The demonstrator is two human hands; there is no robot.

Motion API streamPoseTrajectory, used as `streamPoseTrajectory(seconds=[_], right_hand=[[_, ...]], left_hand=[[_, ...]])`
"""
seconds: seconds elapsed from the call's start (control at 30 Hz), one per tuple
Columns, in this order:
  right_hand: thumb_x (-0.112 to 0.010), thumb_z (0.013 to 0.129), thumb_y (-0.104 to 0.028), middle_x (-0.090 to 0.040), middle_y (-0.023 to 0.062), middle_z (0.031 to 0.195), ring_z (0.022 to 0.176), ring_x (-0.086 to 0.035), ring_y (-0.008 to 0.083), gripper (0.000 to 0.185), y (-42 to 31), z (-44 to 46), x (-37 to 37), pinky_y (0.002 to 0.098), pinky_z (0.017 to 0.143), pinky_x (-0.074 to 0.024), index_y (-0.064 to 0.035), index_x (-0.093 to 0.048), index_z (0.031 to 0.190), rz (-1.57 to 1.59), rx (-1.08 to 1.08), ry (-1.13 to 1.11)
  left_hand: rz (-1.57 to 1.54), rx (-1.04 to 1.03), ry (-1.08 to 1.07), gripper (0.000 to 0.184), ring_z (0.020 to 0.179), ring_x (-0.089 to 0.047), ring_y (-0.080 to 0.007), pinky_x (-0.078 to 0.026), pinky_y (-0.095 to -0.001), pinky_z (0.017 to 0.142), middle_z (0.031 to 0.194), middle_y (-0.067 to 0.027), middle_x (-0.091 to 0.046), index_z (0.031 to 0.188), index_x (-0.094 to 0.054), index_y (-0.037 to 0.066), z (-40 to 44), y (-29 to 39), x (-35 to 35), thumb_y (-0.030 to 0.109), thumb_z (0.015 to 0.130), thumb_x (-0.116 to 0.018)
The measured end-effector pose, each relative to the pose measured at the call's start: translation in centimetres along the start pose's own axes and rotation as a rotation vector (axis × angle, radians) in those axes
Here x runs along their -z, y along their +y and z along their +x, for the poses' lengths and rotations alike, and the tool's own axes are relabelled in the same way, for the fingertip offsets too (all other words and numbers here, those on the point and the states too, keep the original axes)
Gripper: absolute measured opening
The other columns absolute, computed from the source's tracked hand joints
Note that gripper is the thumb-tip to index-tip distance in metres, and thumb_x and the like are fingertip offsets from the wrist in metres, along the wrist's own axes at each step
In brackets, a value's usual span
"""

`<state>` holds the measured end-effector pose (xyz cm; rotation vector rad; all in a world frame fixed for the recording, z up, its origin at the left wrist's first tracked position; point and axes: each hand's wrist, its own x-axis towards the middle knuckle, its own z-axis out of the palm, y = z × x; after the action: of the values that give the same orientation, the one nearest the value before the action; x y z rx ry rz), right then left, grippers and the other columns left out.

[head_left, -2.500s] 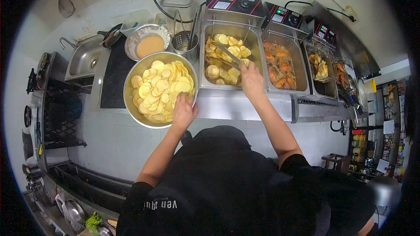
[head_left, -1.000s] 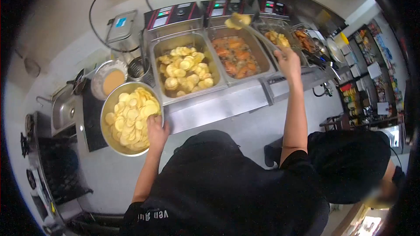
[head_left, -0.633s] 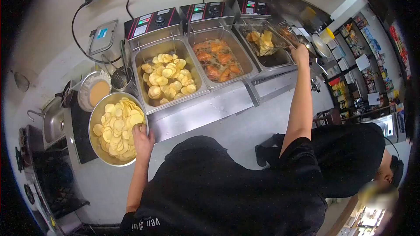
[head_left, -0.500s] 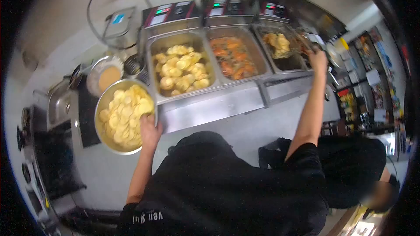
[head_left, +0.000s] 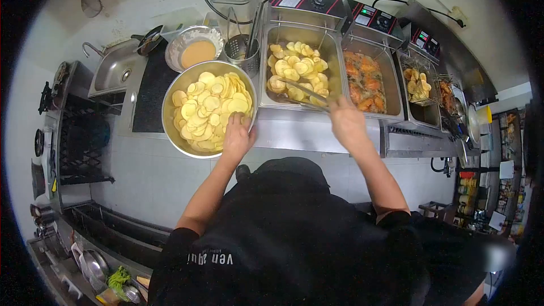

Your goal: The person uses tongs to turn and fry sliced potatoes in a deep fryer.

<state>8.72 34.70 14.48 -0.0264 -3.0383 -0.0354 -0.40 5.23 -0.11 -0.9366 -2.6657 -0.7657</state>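
A large metal bowl [head_left: 170, 136] of sliced potatoes [head_left: 211, 105] is at the centre left. My left hand [head_left: 238, 136] grips its near right rim, fingertips over the edge against the slices. My right hand [head_left: 348, 124] is closed around metal tongs [head_left: 309, 92]. The tongs reach into the left fryer [head_left: 266, 88], among potato slices [head_left: 297, 61] in the oil. In the middle fryer [head_left: 391, 73], orange-brown pieces of food [head_left: 364, 82] lie in bubbling oil.
A wire basket [head_left: 420, 88] of fried pieces sits over the right fryer. Behind the bowl are a bowl of batter [head_left: 198, 54] and a perforated utensil holder [head_left: 242, 56]. A sink [head_left: 116, 73] stands at left. Another person in dark clothes [head_left: 442, 249] is at lower right.
My right hand has moved left from the right fryer to the left one, now with tongs among the slices. My left hand stays on the bowl. The view has swung left.
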Motion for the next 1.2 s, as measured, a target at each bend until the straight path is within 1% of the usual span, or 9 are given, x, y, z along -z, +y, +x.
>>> streamPoseTrajectory(seconds=[0.13,0.3,0.4,0.53,0.73,0.93,1.0,1.13,1.2], right_hand=[[-0.059,0.083,-0.003,-0.056,0.0196,0.106,0.092,-0.065,0.0358,0.044,-3.6,2.0,-1.0,0.0422,0.073,-0.0581,0.0018,-0.058,0.127,-0.034,-0.086,-0.085],[-0.056,0.086,-0.002,-0.055,0.0205,0.104,0.088,-0.063,0.0371,0.042,-4.2,3.6,-4.3,0.0459,0.070,-0.0562,0.0035,-0.058,0.128,0.011,-0.165,0.135],[-0.059,0.086,-0.003,-0.054,0.0197,0.110,0.096,-0.063,0.0344,0.044,-3.9,5.3,-5.0,0.0399,0.071,-0.0589,0.0024,-0.056,0.129,-0.024,-0.218,0.047],[-0.059,0.086,-0.004,-0.054,0.0194,0.110,0.097,-0.063,0.0350,0.043,-3.8,7.7,-5.7,0.0401,0.071,-0.0591,0.0027,-0.057,0.128,-0.056,-0.255,0.068],[-0.059,0.088,-0.007,-0.056,0.0184,0.111,0.100,-0.064,0.0361,0.034,-3.4,10.7,-7.2,0.0412,0.072,-0.0596,0.0024,-0.060,0.120,-0.100,-0.245,0.092],[-0.059,0.087,-0.008,-0.062,0.0169,0.106,0.093,-0.068,0.0350,0.020,-2.0,12.9,-7.1,0.0424,0.072,-0.0590,0.0012,-0.067,0.104,-0.040,-0.243,0.106],[-0.059,0.085,-0.005,-0.065,0.0176,0.098,0.087,-0.070,0.0348,0.014,-1.5,12.7,-6.7,0.0444,0.072,-0.0576,0.0007,-0.068,0.095,-0.019,-0.212,0.195],[-0.059,0.086,-0.007,-0.066,0.0170,0.097,0.087,-0.070,0.0351,0.015,-0.2,11.7,-5.4,0.0454,0.073,-0.0569,-0.0016,-0.068,0.096,0.005,-0.263,0.158],[-0.061,0.088,-0.010,-0.067,0.0175,0.102,0.091,-0.069,0.0372,0.018,-0.2,10.1,-2.9,0.0476,0.076,-0.0555,-0.0022,-0.069,0.102,0.147,-0.298,0.182]], left_hand=[[-0.012,0.012,-0.009,0.027,0.110,-0.053,-0.0445,-0.046,-0.0505,0.095,0.112,-0.0259,-0.056,0.103,-0.063,-0.003,-0.1,-0.1,-0.2,0.013,0.082,-0.070],[-0.022,0.011,-0.002,0.027,0.112,-0.052,-0.0441,-0.046,-0.0500,0.097,0.113,-0.0256,-0.056,0.102,-0.064,-0.004,0.0,0.1,0.1,0.014,0.083,-0.069],[-0.024,0.014,-0.011,0.027,0.113,-0.052,-0.0439,-0.046,-0.0496,0.098,0.114,-0.0253,-0.055,0.103,-0.064,-0.004,-0.1,0.1,0.0,0.013,0.083,-0.069],[-0.018,0.033,-0.033,0.027,0.113,-0.052,-0.0434,-0.046,-0.0492,0.098,0.115,-0.0245,-0.055,0.103,-0.064,-0.004,0.0,0.0,0.0,0.012,0.082,-0.070],[-0.055,0.025,-0.033,0.026,0.111,-0.053,-0.0428,-0.046,-0.0489,0.097,0.113,-0.0241,-0.055,0.100,-0.065,-0.004,0.0,-0.2,0.0,0.013,0.081,-0.070],[-0.043,0.006,-0.011,0.026,0.110,-0.052,-0.0430,-0.046,-0.0490,0.097,0.112,-0.0248,-0.056,0.100,-0.065,-0.004,0.0,-0.2,-0.1,0.014,0.082,-0.070],[-0.033,-0.004,-0.001,0.026,0.111,-0.052,-0.0432,-0.046,-0.0491,0.097,0.112,-0.0249,-0.055,0.100,-0.065,-0.004,-0.1,-0.2,0.0,0.014,0.082,-0.070],[-0.034,0.004,-0.045,0.027,0.111,-0.052,-0.0437,-0.046,-0.0495,0.097,0.113,-0.0252,-0.056,0.101,-0.064,-0.005,0.0,-0.2,0.0,0.015,0.083,-0.070],[-0.042,0.000,-0.036,0.027,0.111,-0.052,-0.0437,-0.046,-0.0497,0.097,0.113,-0.0252,-0.056,0.101,-0.064,-0.005,-0.1,-0.3,0.0,0.015,0.083,-0.070]])
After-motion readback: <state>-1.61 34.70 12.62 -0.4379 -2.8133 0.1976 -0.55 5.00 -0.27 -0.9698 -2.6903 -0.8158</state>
